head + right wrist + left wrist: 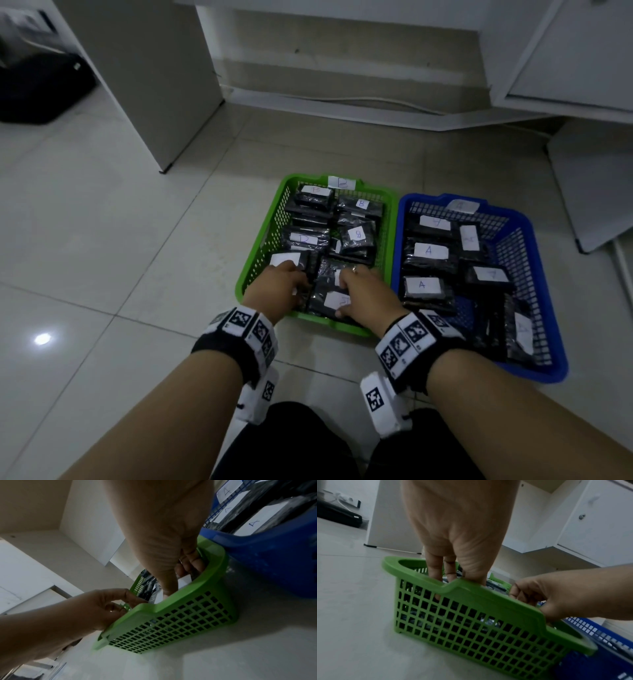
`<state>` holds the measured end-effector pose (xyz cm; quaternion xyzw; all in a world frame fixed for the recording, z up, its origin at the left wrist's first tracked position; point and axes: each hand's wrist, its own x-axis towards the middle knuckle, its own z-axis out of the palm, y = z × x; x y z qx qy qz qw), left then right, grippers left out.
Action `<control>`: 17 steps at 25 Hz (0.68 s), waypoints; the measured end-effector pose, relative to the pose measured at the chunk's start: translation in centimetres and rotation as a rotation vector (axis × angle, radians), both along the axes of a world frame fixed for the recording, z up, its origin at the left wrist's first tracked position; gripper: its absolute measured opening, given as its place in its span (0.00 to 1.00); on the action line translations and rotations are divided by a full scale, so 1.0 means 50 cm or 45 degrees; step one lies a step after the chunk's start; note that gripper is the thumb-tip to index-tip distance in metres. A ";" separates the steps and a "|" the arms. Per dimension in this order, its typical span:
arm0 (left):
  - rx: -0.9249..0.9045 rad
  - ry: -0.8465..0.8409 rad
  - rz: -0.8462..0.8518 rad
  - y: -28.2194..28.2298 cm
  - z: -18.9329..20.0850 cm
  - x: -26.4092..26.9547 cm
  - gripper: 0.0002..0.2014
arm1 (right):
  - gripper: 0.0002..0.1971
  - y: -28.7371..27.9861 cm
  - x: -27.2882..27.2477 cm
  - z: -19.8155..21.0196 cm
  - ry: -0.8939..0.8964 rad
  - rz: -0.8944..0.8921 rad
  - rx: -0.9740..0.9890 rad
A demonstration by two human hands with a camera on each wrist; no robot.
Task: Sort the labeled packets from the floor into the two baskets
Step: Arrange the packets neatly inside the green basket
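Observation:
A green basket [260, 236] tagged B holds several black packets with white B labels. To its right, a blue basket [548, 359] tagged A holds several A packets. Both hands are inside the near end of the green basket. My right hand [366, 294] grips a black packet [334, 301] lying flat there, thumb on its near edge and fingers curled over its far edge; the right wrist view shows its white label [184, 581]. My left hand [277, 287] reaches down in the near-left corner, its fingers [435, 574] and thumb around an upright black packet [310, 270].
The baskets stand side by side on a pale tiled floor [102, 240], touching. White cabinet panels [164, 85] rise behind and to the left, and a white board [592, 192] leans at the right. A black bag [37, 89] lies far left.

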<state>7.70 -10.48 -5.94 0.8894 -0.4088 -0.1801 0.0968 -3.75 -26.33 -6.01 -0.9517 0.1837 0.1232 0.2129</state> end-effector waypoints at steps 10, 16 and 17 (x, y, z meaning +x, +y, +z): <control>-0.241 -0.084 0.220 0.024 -0.023 0.069 0.22 | 0.06 -0.096 0.062 0.015 -0.256 -0.196 0.067; -0.497 -0.051 0.317 0.038 -0.095 0.101 0.27 | 0.28 -0.147 0.145 -0.041 -0.201 -0.027 -0.083; -0.470 -0.038 0.333 0.038 -0.103 0.101 0.28 | 0.28 -0.147 0.149 -0.051 -0.173 -0.017 -0.143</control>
